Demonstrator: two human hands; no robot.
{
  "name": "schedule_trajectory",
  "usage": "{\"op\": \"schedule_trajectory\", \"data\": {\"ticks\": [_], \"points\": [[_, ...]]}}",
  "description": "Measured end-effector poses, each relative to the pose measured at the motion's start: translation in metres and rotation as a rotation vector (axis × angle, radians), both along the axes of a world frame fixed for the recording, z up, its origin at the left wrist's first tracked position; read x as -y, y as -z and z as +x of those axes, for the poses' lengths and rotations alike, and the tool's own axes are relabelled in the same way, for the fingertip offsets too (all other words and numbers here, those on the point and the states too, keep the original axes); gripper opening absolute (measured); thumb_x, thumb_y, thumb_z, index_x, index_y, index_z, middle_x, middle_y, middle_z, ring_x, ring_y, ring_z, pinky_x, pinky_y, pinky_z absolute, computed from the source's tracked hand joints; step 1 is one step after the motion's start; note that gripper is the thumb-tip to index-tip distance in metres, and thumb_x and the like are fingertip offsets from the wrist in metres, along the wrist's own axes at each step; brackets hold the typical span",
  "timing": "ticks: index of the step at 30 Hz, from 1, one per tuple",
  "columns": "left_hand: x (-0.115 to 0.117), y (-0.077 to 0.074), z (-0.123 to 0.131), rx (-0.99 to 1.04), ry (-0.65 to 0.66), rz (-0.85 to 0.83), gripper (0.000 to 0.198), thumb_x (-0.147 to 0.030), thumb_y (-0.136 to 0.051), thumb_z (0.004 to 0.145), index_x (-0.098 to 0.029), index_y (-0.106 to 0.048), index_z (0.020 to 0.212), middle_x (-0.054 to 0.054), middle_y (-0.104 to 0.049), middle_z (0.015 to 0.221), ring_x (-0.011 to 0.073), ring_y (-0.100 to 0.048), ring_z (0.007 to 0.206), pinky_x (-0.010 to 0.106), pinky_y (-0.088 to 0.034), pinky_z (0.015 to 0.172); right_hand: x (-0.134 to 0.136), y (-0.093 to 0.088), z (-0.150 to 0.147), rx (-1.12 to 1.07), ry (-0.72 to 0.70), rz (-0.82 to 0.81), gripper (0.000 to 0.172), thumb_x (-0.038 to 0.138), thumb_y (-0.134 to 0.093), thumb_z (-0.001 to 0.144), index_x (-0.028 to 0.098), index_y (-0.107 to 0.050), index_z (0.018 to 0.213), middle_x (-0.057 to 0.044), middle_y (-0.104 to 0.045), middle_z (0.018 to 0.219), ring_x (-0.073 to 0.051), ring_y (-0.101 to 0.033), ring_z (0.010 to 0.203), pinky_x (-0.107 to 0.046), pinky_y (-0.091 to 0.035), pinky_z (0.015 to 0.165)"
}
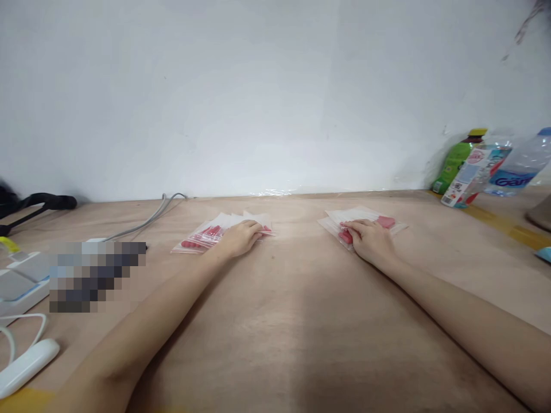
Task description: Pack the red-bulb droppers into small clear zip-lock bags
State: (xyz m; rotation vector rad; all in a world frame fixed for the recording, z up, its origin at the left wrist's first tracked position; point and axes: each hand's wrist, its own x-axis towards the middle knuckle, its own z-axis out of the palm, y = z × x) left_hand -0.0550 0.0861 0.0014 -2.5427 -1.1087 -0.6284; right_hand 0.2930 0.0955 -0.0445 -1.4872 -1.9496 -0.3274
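Observation:
My left hand (245, 236) lies over the right part of a fanned-out stack of clear plastic zip bags (202, 236) with red pieces inside. Its fingers are closed on a bag at the stack's right edge, and red shows just beyond the fingertips. Farther right, my right hand (371, 240) rests on a second group of clear plastic bags (336, 221), also with red contents. Thumb and fingertips pinch together at the left of this group, on a bag with a red piece. My palms hide parts of both groups, and the exact kind of the red pieces is unclear.
A white power strip (26, 287) with plugs, a grey cable (142, 223) and a white rounded device (30, 367) lie at the left. Several bottles, one green (456, 160), stand or lean at the far right. A white wall (275, 103) closes off the wooden table (258, 332).

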Motion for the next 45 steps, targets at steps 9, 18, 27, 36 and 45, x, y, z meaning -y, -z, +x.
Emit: {"op": "schedule_trajectory", "data": {"ticks": [9, 18, 27, 36, 45], "points": [[0.019, -0.006, -0.032, -0.179, -0.045, -0.018, 0.024, -0.021, -0.034, 0.091, -0.019, -0.057, 0.098, 0.006, -0.06, 0.103, 0.0208, -0.056, 0.094, 0.035, -0.043, 0.084, -0.001, -0.017, -0.017, -0.306, -0.022, 0.078, 0.031, 0.027, -0.036, 0.086, 0.02, -0.064, 0.099, -0.006, -0.068, 0.092, -0.022, -0.063, 0.083, -0.032, -0.045, 0.069], [0.042, -0.01, 0.019, -0.087, -0.056, 0.095, 0.031, -0.036, -0.05, 0.081, -0.016, -0.056, 0.104, 0.009, -0.058, 0.112, 0.0285, -0.044, 0.115, 0.051, -0.019, 0.105, 0.04, -0.022, -0.091, 0.128, -0.473, -0.021, 0.031, 0.018, -0.038, 0.086, 0.023, -0.058, 0.108, -0.003, -0.064, 0.106, -0.02, -0.06, 0.091, -0.032, -0.046, 0.075], [0.029, 0.01, 0.062, -0.062, 0.133, -0.044, 0.021, -0.023, -0.047, 0.083, -0.014, -0.057, 0.099, 0.008, -0.06, 0.1, 0.0194, -0.056, 0.092, 0.029, -0.046, 0.079, 0.016, -0.018, -0.055, 0.185, -0.667, 0.049, 0.038, 0.034, -0.052, 0.081, 0.016, -0.053, 0.115, -0.01, -0.059, 0.108, -0.02, -0.053, 0.098, -0.032, -0.041, 0.082], [0.031, 0.01, 0.062, -0.007, 0.098, -0.08, 0.032, -0.045, -0.048, 0.084, -0.015, -0.058, 0.088, 0.005, -0.058, 0.079, 0.0162, -0.057, 0.072, 0.025, -0.044, 0.064, 0.011, -0.014, -0.046, 0.339, -0.505, 0.321, 0.019, 0.022, -0.049, 0.083, 0.019, -0.065, 0.074, -0.002, -0.065, 0.069, -0.014, -0.054, 0.069, -0.031, -0.03, 0.072], [0.031, 0.014, 0.062, 0.036, 0.071, -0.068, 0.021, -0.03, -0.045, 0.086, -0.016, -0.059, 0.083, 0.007, -0.061, 0.083, 0.0171, -0.058, 0.076, 0.027, -0.045, 0.066, 0.019, -0.015, -0.044, 0.314, -0.513, 0.335, 0.018, 0.018, -0.049, 0.082, 0.017, -0.063, 0.07, 0.0, -0.064, 0.062, -0.012, -0.053, 0.064, -0.028, -0.029, 0.071]]}}
